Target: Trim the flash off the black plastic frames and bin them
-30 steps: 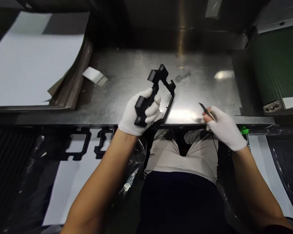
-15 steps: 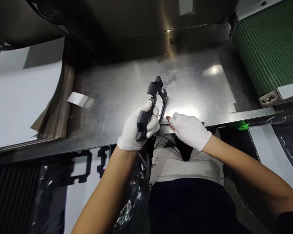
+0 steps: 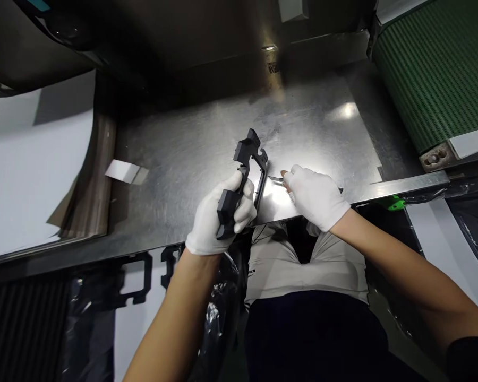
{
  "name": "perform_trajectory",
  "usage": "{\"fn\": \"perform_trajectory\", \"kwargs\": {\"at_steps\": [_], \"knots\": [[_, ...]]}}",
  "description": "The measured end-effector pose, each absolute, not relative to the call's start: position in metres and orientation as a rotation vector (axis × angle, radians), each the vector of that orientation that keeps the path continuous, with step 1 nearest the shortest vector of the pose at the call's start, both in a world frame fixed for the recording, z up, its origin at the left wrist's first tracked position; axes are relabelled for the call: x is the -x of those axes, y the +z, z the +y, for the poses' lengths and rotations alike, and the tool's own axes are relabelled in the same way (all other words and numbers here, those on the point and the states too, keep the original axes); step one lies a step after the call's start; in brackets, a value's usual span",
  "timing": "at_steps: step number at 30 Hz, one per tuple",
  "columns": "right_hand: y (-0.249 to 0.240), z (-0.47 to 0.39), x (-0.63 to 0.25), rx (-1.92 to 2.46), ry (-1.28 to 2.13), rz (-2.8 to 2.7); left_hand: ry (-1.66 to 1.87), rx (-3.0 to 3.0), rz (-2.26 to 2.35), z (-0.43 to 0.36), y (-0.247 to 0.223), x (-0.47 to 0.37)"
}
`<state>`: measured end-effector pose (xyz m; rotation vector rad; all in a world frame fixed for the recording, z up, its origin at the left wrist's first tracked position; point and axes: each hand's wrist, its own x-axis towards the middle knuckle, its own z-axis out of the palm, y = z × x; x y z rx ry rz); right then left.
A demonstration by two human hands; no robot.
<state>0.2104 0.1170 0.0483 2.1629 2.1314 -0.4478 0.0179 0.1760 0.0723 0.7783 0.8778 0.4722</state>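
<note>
My left hand (image 3: 219, 215), in a white glove, is closed around a black plastic frame (image 3: 245, 154) with blocky ends and small pins along its inner edges. The frame is held tilted above the metal worktop. To its right, my right hand (image 3: 314, 196), gloved with a bare fingertip showing, is closed on a slim knife-like tool (image 3: 276, 179). Its thin metal tip points left toward the frame, apart from it, and its dark rear end sticks out past the hand. The fingers hide most of the tool.
On the left stands a stack of white sheets (image 3: 43, 154), with a small white block (image 3: 122, 171) beside it. A green ribbed conveyor belt (image 3: 442, 74) is at the upper right. More black frames (image 3: 145, 278) lie below the worktop's front edge (image 3: 406, 185), near a bright green object (image 3: 396, 203).
My right hand has moved the tool slightly up and to the right, away from the frame's lower end. My left hand keeps the frame, and the view has shifted a little.
</note>
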Motion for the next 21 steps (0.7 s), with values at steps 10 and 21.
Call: {"fn": "perform_trajectory", "kwargs": {"at_steps": [10, 21], "knots": [[0.045, 0.124, -0.199, -2.596, -0.787, 2.36, 0.829, -0.578, 0.647, 0.157, 0.069, 0.014], [0.011, 0.086, -0.142, -1.577, -3.486, 1.874, 1.1, -0.41, 0.105, 0.113, 0.052, 0.023]]}}
